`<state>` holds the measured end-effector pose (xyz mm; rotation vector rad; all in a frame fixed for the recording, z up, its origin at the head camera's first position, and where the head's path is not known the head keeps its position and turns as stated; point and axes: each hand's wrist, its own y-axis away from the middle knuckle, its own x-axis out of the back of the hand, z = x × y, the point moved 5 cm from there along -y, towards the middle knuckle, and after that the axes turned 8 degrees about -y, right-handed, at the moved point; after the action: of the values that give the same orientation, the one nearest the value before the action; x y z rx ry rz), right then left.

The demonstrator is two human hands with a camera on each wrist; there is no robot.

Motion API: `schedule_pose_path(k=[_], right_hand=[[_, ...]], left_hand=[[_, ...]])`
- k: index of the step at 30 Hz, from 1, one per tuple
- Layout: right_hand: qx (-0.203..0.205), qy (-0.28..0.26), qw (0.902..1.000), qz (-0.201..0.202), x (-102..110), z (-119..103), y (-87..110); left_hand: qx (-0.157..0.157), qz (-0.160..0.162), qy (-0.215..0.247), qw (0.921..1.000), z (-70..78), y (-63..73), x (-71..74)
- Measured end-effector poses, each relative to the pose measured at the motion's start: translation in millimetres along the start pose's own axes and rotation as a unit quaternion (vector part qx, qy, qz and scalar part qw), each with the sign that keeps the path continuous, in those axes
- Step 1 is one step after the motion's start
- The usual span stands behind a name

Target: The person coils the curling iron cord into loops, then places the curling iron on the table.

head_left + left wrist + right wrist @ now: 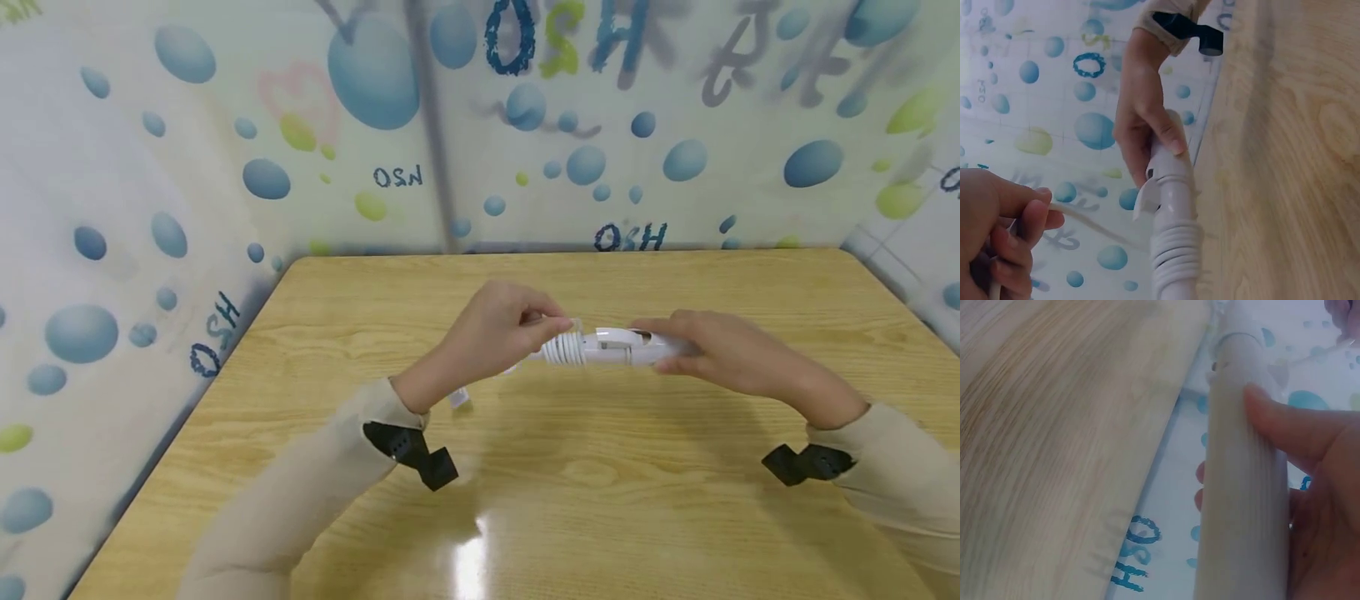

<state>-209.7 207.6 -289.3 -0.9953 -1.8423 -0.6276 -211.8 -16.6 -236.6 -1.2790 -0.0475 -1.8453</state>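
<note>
A white wand-shaped appliance that looks like a curling iron [652, 350] is held up over the table, roughly level. My right hand [723, 350] grips its thick end, with the thumb along the side in the right wrist view. A lever [1145, 199] sticks out from its body. Several turns of white cord [564, 348] are wound round it beside the lever. My left hand [502, 329] pinches the cord between thumb and fingers, and a stretch of it [1094, 226] runs taut to the turns. Below the left wrist shows a small white piece [459, 397], possibly the plug.
The wooden table [585, 492] extends under both arms. Behind it and to the left stand walls covered with a bubble-patterned sheet [480, 150]. A black wrist camera [420, 454] sits on the left sleeve, another camera [806, 464] on the right.
</note>
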Motion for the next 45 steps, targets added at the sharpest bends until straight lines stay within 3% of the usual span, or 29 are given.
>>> schedule_pose_path(k=[7, 12, 16, 19, 26, 29, 33, 36, 41, 43, 45], right_hand=[[-0.018, -0.006, 0.9985, 0.05, 3.6, 7.7, 3.8], [-0.007, 0.005, 0.9964, 0.084, 10.0, 6.3, 5.2], [-0.008, 0.004, 0.9928, 0.12, 17.9, 7.0, 9.3], [-0.005, 0.009, 0.9903, 0.139, 23.4, 7.9, 11.9], [-0.001, 0.018, 0.9868, 0.161, 34.2, 3.2, 19.1], [-0.003, 0.014, 0.9844, 0.175, 37.6, -2.8, 21.8], [0.004, -0.027, 0.9774, 0.21, 43.5, -12.5, 26.5], [0.02, -0.075, 0.9706, 0.228, 48.8, -18.6, 31.0], [0.068, -0.104, 0.967, 0.222, 55.5, -32.3, 37.7], [0.106, -0.097, 0.968, 0.206, 56.9, -40.7, 39.6], [0.138, -0.088, 0.9686, 0.187, 57.1, -48.6, 42.2]], left_hand=[[-0.012, 0.04, 0.046, 0.9981, 9.4, 12.7, -16.7], [-0.029, 0.049, 0.082, 0.995, 14.8, 18.4, -28.6], [-0.046, 0.048, 0.083, 0.9943, 16.9, 23.1, -36.9], [-0.047, 0.049, 0.075, 0.9949, 15.1, 27.3, -40.3], [-0.018, 0.061, 0.086, 0.9943, 3.1, 37.2, -42.8], [-0.024, 0.073, 0.095, 0.9926, 1.0, 39.2, -42.8], [-0.039, 0.046, 0.115, 0.9915, -1.7, 38.8, -47.2], [-0.046, -0.011, 0.179, 0.9827, -8.4, 37.3, -54.2], [-0.055, -0.068, 0.31, 0.9467, -25.7, 33.5, -59.3], [-0.043, -0.073, 0.329, 0.9404, -34.3, 30.8, -58.6], [-0.02, -0.073, 0.327, 0.9419, -44.2, 27.1, -57.0]])
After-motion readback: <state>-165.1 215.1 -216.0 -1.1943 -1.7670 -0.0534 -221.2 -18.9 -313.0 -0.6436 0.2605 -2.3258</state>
